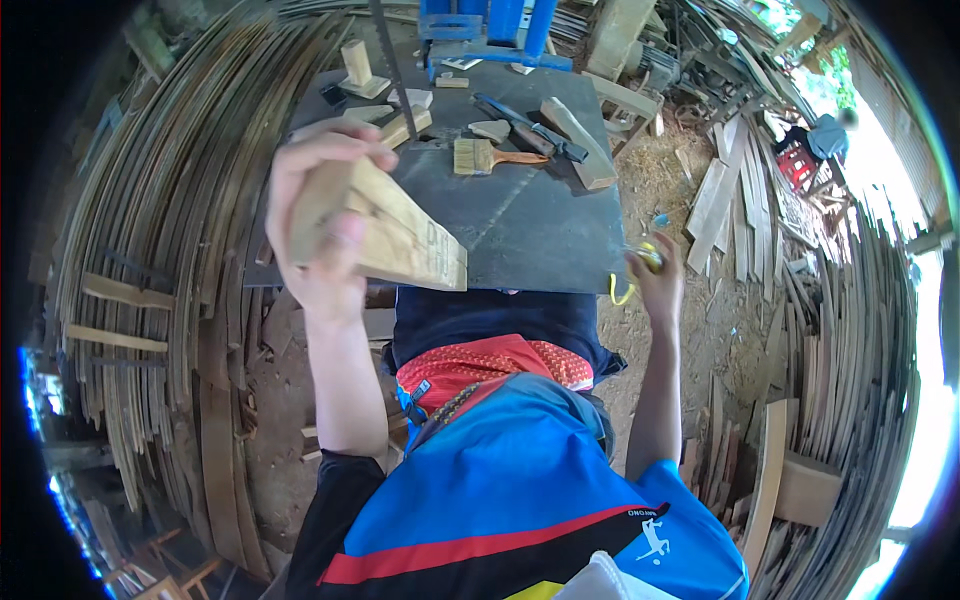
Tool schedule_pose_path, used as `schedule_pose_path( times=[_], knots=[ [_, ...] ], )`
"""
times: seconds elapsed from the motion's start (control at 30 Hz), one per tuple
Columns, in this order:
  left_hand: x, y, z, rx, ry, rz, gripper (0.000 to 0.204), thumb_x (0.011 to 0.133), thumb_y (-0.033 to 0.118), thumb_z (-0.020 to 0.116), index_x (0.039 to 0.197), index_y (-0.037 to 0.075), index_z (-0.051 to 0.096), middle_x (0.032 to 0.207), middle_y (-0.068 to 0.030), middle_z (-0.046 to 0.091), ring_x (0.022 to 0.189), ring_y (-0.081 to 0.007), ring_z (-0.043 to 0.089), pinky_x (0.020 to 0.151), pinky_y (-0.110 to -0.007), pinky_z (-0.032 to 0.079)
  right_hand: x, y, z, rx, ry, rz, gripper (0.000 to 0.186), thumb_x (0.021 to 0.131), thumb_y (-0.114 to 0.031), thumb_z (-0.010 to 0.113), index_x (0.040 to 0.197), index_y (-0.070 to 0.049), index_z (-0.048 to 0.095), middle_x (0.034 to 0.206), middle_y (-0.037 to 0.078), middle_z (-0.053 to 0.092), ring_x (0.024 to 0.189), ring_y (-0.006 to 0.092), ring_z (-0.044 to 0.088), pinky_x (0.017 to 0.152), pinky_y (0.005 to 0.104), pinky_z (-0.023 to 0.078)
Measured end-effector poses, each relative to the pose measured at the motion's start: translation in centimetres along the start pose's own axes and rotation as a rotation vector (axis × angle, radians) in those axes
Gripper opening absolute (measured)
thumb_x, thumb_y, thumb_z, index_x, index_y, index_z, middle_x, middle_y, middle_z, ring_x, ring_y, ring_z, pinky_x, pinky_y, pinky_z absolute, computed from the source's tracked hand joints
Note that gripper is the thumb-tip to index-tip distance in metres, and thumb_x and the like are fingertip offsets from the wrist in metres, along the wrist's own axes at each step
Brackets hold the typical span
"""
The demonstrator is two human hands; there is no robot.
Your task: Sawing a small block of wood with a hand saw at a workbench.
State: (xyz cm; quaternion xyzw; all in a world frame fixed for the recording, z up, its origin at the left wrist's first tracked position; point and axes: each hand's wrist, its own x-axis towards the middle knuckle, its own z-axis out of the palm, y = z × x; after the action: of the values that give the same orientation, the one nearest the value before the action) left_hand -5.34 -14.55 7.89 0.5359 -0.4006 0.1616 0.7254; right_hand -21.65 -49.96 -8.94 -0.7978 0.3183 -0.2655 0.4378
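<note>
My left hand is raised over the near left part of a dark flat table, its fingers and thumb wrapped round a pale wooden block. The block looks like two or more pieces laid together, with dark markings near its right end. Just off the table's right edge, my right hand is closed on a small yellow tape measure. A short yellow strip of tape hangs from it beside the table corner. Motion blurs the left fingers slightly.
A thin upright saw blade stands at the table's far left, near a blue machine frame. On the table lie a paintbrush, a dark long tool, a wooden block and several offcuts. Stacked boards flank the left. Someone sits far right.
</note>
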Motion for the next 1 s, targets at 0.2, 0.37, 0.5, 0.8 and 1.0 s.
schedule_pose_path(
  times=[0.2,0.37,0.5,0.8,1.0],
  knots=[
    [-1.9,1.4,3.5,0.031,-0.052,0.172,0.052,0.077,0.037,0.071,0.108,-0.002,0.056,0.105,-0.0200,0.054,0.088,-0.0246,0.058,0.081,-0.035,0.047,3.1,-2.1,8.3,-0.141,-0.275,-0.243,0.052,0.079,-0.016,0.076,0.125,-0.007,0.052,0.101,0.020,0.068,0.090,0.0360,0.068,0.078,0.0400,0.053],
    [-4.0,2.8,1.8,0.053,-0.031,0.185,0.058,0.078,0.047,0.058,0.115,0.004,0.050,0.111,-0.0207,0.045,0.090,-0.0295,0.054,0.079,-0.043,0.044,6.2,-1.8,13.3,-0.148,-0.344,-0.386,0.046,0.083,-0.024,0.074,0.120,-0.007,0.053,0.108,0.022,0.066,0.101,0.0405,0.063,0.087,0.0461,0.050],
    [-5.2,2.7,-0.2,-0.095,-0.113,0.214,0.055,0.078,0.046,0.060,0.117,0.010,0.049,0.113,-0.0149,0.041,0.096,-0.0282,0.049,0.085,-0.046,0.041,6.4,-3.1,13.4,-0.317,-0.213,-0.611,0.056,0.081,-0.035,0.076,0.123,-0.005,0.054,0.123,0.020,0.059,0.118,0.0392,0.053,0.099,0.0449,0.044],
    [-6.2,2.8,-3.6,-0.112,0.240,0.209,0.059,0.076,0.052,0.064,0.113,0.010,0.046,0.111,-0.0142,0.044,0.094,-0.0282,0.051,0.081,-0.045,0.042,-6.4,-13.5,15.5,0.105,-0.937,-0.833,0.096,0.067,-0.037,0.085,0.144,-0.006,0.036,0.143,0.019,0.043,0.134,0.0375,0.040,0.111,0.0446,0.035],
    [-6.8,1.3,-6.3,0.037,0.370,0.019,0.112,0.071,0.094,0.033,0.147,0.012,0.032,0.148,-0.0228,0.035,0.122,-0.0378,0.050,0.107,-0.056,0.035,-5.5,-12.7,14.8,0.111,-0.771,-0.793,0.072,0.061,-0.032,0.085,0.123,-0.006,0.059,0.113,0.016,0.059,0.111,0.0354,0.056,0.095,0.0434,0.047]
  ],
)
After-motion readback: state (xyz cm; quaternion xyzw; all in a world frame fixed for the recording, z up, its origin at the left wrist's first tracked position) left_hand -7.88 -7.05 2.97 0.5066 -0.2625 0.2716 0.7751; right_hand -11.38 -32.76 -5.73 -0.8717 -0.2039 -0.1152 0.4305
